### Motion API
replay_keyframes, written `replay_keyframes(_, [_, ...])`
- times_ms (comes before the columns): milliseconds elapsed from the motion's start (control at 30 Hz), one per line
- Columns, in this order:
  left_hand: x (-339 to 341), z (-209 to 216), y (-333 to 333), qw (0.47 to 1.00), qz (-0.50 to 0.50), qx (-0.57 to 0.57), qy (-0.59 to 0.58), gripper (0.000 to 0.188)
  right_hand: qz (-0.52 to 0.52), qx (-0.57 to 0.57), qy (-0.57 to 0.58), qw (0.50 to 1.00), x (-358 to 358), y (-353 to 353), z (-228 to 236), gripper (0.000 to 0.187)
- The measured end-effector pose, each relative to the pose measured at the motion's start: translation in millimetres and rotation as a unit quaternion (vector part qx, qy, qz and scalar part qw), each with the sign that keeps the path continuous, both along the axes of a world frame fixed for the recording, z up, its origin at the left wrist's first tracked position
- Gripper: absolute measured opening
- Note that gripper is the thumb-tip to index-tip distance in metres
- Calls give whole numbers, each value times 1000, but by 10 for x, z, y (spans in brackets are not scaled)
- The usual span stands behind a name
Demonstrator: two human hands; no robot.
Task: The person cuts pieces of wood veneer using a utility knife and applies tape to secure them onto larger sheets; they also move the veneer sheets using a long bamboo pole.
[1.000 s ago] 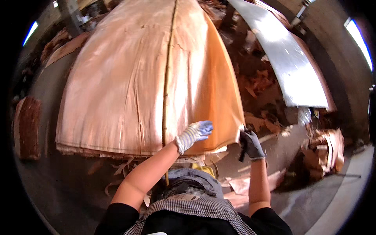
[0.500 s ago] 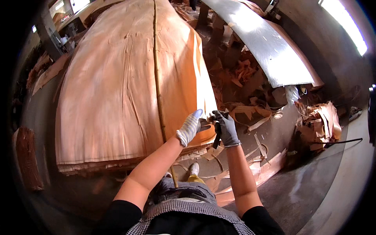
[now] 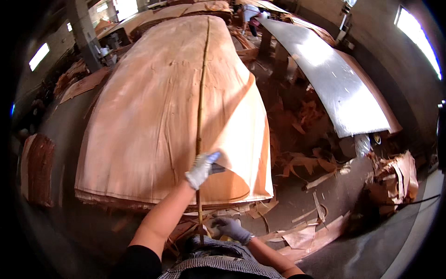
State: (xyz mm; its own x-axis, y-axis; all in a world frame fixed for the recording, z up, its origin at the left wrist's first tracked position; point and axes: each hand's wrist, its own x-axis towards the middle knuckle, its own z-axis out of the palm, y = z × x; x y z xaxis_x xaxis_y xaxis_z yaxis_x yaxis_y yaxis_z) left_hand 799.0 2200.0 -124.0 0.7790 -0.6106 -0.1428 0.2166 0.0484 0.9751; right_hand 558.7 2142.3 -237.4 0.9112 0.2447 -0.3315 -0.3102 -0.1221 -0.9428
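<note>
A large stack of thin, pinkish-tan wood veneer sheets (image 3: 134,125) stands before me. The top sheet's near right corner is lifted and curled back to the left. My left hand (image 3: 200,171), in a pale glove with a bluish thumb, is closed on that raised edge, close beside a long thin pole (image 3: 201,97). The pole lies lengthwise over the stack and reaches toward my waist. Low in front of my apron is my gloved right hand (image 3: 232,229), near the pole's lower end. Its fingers are blurred, and I cannot make out whether it holds anything.
To the right stands a long table with a shiny metal top (image 3: 332,79). Veneer scraps (image 3: 302,239) litter the floor, and a bundle of offcuts (image 3: 397,179) sits farther right. A reddish-brown stack (image 3: 39,169) stands at left. Another person (image 3: 252,16) bends at the back.
My left hand has moved left, folding the sheet's corner back. My right hand has left the sheet's edge and dropped toward my waist. The view has tilted up, bringing the other person into view.
</note>
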Motion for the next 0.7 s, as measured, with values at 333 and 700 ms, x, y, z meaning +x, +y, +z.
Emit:
replay_keyframes(333, [398,564,2415,977,160,-90,109,29,-349,88,-6,933,484,922,575,21])
replay_keyframes(700, [-403,-437,2864,941,3,-39,337,24,-471,126,78,870,-181,1019,865,18])
